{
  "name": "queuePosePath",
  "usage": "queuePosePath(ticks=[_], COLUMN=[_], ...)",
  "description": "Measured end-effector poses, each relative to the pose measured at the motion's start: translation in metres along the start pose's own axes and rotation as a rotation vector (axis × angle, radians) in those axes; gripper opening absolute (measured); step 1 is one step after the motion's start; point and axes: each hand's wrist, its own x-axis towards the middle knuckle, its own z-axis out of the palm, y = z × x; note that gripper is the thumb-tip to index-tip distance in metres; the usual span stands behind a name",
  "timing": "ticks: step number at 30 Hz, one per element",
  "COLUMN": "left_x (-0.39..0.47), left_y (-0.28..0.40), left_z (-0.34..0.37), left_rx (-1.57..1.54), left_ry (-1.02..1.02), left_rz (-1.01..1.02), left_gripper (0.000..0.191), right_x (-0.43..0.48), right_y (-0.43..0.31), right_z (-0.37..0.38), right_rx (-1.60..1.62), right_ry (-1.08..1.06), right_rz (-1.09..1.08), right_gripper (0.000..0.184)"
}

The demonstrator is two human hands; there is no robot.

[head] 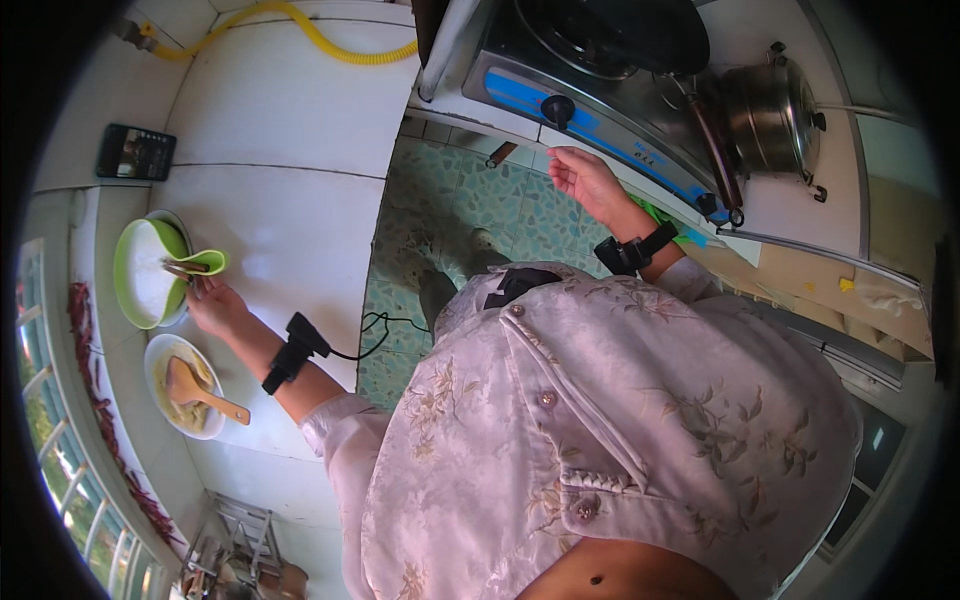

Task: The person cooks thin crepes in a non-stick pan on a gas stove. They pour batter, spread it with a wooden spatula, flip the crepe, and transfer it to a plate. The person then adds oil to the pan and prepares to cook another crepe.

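My left hand reaches over the white counter at the left, its fingers at the curved rim or handle of a green bowl that holds something white. Short brown utensils lie across that rim right by my fingertips; whether my fingers grip them or the bowl is hard to see. Just below the hand is a white oval bowl of pale yellowish food, with a wooden spatula resting in it. My right hand, loosely curled and holding nothing, is in the air in front of the gas stove's panel.
The gas stove carries a dark pan with a brown handle, beside a lidded steel pot. A phone leans at the counter's far left; a yellow hose crosses its top. Dried red chillies line the window sill.
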Motion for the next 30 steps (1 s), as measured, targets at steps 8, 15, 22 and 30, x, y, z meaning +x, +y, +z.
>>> queuePosePath(ticks=[8,15,22,30], left_x=[0.022,0.027,0.031,-0.049], left_y=[-0.008,0.001,-0.012,0.023], left_z=[-0.016,-0.011,-0.04,0.02], left_rx=[-0.009,-0.073,0.024,0.065], left_ry=[-0.058,-0.105,-0.004,-0.106], left_rz=[-0.054,-0.135,-0.136,-0.124], left_gripper=[0.035,0.042,0.024,0.038], right_x=[0.032,0.009,0.001,0.005], right_y=[0.004,-0.008,-0.006,-0.002], right_z=[-0.038,0.002,0.061,0.195], right_rx=[-0.363,-0.398,-0.492,-0.59], right_ry=[0.184,0.022,-0.15,-0.707], right_rz=[-0.135,-0.088,-0.039,0.025], right_gripper=[0.023,0.025,0.023,0.025])
